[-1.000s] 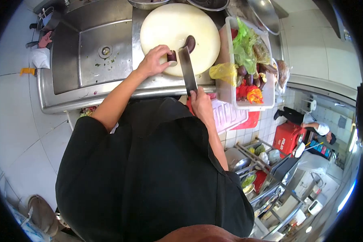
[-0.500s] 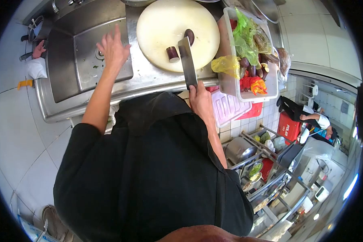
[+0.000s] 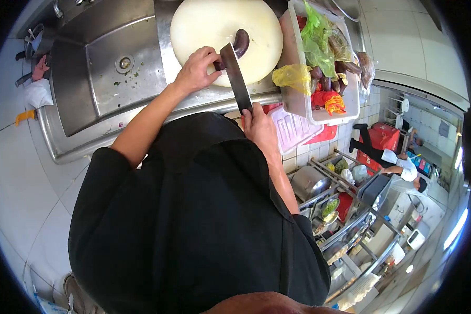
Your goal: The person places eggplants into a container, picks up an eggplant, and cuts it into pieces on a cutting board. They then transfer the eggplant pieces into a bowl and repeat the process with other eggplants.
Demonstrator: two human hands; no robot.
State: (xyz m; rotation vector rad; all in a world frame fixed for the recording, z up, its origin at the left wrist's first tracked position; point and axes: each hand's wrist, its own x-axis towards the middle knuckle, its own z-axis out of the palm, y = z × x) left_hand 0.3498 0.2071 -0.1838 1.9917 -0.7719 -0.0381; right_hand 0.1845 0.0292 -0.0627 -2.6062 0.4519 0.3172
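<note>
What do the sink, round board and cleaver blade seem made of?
Sink: probably stainless steel, satin finish, from its grey, soft sheen. Round board: likely plastic, matt, judging by its cream-white surface without visible grain. Cleaver blade: looks like smooth metal, grey and faintly shiny.

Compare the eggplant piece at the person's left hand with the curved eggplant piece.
The held eggplant piece is in the left hand; the curved eggplant piece is touched by neither hand.
The held eggplant piece is mostly hidden; the curved eggplant piece shows almost fully.
The held eggplant piece is left of the cleaver, the curved eggplant piece right.
Both have dark purple skin.
</note>
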